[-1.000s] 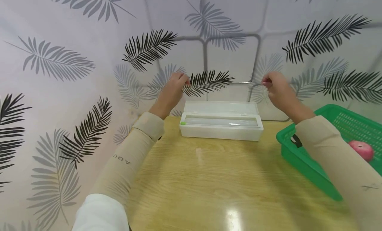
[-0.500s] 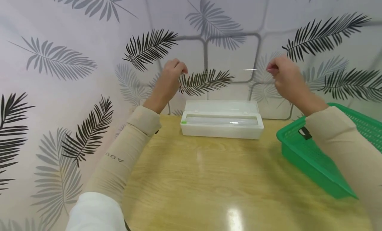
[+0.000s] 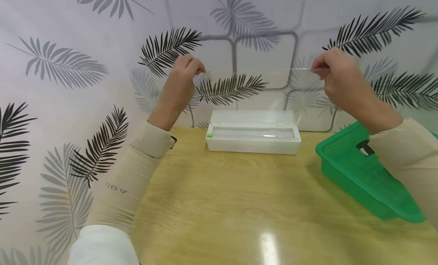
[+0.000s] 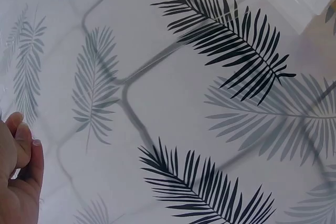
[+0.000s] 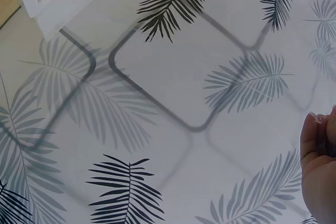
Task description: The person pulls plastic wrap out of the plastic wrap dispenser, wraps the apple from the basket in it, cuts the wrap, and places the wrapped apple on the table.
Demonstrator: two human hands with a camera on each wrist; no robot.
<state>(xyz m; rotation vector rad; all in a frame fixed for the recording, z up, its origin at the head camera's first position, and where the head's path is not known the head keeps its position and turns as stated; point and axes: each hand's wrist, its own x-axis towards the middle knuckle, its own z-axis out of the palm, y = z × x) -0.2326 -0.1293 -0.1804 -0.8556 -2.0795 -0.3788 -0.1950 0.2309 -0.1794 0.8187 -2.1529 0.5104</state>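
Observation:
Between my raised hands stretches a sheet of clear cling film (image 3: 297,69); its upper edge shows only as a thin bright line. My left hand (image 3: 179,86) pinches one corner between thumb and fingers. Opposite it, my right hand (image 3: 347,82) pinches the other corner. Below them, on the table, stands a white cling film box (image 3: 253,145) with its lid tilted up at the back and a roll (image 3: 253,134) inside. In the left wrist view the left hand (image 4: 21,177) has curled fingers. The right wrist view shows the right hand (image 5: 321,174) bent the same way.
A green plastic basket (image 3: 359,192) stands on the right of the wooden table (image 3: 219,196), partly behind the right sleeve. A dark and white item (image 3: 365,148) is in the basket. Behind the table is a leaf-patterned wall covering (image 3: 260,18).
Both hands have risen and moved apart, drawing the cling film upward from the box. The right sleeve now covers the pink round fruit that showed in the basket earlier.

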